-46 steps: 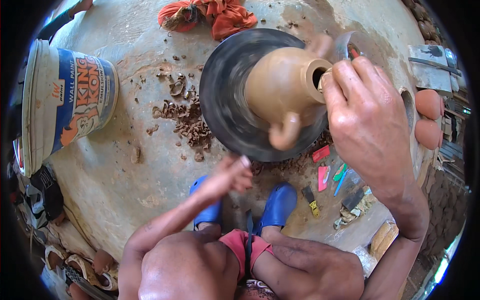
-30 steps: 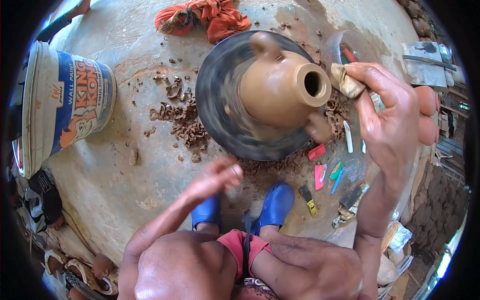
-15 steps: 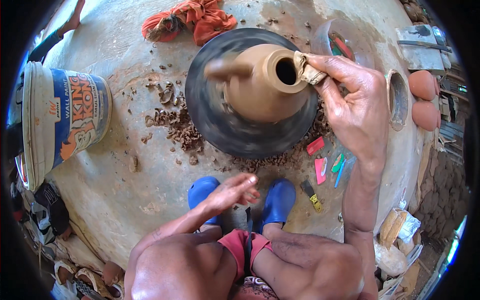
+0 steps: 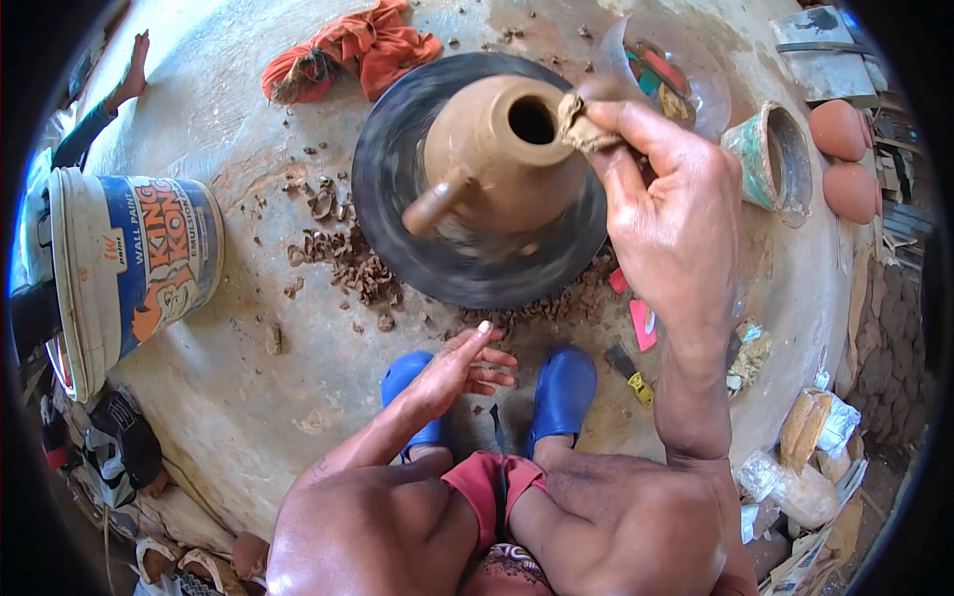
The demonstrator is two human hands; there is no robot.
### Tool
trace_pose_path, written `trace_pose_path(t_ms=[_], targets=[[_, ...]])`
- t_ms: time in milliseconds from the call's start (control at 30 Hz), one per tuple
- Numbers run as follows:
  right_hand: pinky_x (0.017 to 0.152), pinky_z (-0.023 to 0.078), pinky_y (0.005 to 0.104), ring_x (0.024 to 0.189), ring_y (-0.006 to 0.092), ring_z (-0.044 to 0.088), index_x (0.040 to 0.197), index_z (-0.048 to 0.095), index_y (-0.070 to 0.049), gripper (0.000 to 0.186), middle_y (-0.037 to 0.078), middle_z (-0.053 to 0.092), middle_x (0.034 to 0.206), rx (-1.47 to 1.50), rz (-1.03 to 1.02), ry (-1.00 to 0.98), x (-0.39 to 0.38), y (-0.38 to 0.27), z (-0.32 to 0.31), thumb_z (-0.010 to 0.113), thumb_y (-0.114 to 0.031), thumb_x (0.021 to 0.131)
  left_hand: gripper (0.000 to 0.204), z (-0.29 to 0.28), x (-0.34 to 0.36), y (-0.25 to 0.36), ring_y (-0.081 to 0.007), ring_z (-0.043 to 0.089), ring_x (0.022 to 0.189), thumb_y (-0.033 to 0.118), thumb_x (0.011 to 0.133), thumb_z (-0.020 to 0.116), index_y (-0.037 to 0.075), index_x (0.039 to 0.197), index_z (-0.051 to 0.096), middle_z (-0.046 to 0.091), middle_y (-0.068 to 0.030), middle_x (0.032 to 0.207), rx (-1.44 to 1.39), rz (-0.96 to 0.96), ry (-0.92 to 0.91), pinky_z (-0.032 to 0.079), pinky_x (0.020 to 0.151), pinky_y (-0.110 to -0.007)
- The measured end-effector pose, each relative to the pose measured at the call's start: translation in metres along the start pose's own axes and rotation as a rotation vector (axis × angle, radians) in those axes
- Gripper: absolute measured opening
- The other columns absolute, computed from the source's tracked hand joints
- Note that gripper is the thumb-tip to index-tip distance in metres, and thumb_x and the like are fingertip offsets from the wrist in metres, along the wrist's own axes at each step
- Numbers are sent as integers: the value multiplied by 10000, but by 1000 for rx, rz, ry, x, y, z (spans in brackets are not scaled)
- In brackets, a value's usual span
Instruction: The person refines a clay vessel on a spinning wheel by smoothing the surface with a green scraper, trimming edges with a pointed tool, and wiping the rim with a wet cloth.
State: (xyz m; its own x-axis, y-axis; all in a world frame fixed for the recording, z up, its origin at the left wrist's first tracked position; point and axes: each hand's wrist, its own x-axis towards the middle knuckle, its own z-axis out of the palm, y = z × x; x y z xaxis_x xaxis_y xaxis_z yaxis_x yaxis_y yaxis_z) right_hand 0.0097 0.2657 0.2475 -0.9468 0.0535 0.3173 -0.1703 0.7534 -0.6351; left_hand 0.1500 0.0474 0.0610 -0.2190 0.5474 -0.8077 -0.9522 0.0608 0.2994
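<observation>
A brown clay vessel (image 4: 482,129) with a narrow round mouth sits on a dark potter's wheel (image 4: 417,268), its handle smeared by spinning. My right hand (image 4: 671,204) pinches a crumpled, clay-stained cloth (image 4: 586,129) beside the right edge of the vessel's mouth, very close to it; whether they touch is unclear. My left hand (image 4: 462,368) hangs below the wheel with its fingers apart and nothing in them, above my blue clogs (image 4: 561,392).
Clay shavings (image 4: 358,273) surround the wheel. A large bucket (image 4: 164,273) lies left, another person's bare foot (image 4: 134,74) beyond it. Orange cloth (image 4: 388,50) lies behind. Rightward are a clear tub of tools (image 4: 656,79), a green container (image 4: 745,154), terracotta pots (image 4: 837,129) and a yellow-handled scraper (image 4: 631,382).
The vessel has kept turning. My right hand drew back from the mouth about a second ago and has returned beside it with the cloth. The view has shifted; my left hand remains low.
</observation>
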Motion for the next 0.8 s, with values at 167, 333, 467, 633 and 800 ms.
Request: trace_pose_path(t_ms=[167,333,467,633,800], targets=[[736,565,491,855,435,740,1072,768,-14,170,244,743,884,-23,64,20,-6,-3,5,681,-6,926,716,-58,3,49,-192,735,979,709,1059,483,124,1471,518,726,-84,1195,-69,456,379,565,748,-341],[756,555,339,812,153,733,1120,745,14,141,166,777,893,-177,45,26,-11,-9,10,703,-51,1002,680,-67,21,73,-150,731,896,659,1105,435,33,1248,658,774,-76,1084,86,356,638,559,738,-279],[765,556,331,824,138,720,1125,745,19,139,148,781,896,-87,80,25,-14,-13,13,697,-48,1014,906,4,-3,13,-342,761,1096,726,1060,470,73,1664,297,679,-266,1359,-130,79,129,595,711,-367],[751,566,294,828,119,696,1199,742,39,194,78,805,977,-29,56,122,-23,8,12,687,-36,1029,733,-56,12,79,-218,758,991,668,1078,498,59,1486,506,726,-145,1230,-251,488,402,632,806,-407],[768,562,286,883,187,706,1320,693,54,301,166,781,1070,47,82,147,-22,-27,15,632,1,1030,675,-51,44,45,-288,756,1082,602,1129,432,51,1515,486,714,-169,1311,-284,566,409,611,836,-391]])
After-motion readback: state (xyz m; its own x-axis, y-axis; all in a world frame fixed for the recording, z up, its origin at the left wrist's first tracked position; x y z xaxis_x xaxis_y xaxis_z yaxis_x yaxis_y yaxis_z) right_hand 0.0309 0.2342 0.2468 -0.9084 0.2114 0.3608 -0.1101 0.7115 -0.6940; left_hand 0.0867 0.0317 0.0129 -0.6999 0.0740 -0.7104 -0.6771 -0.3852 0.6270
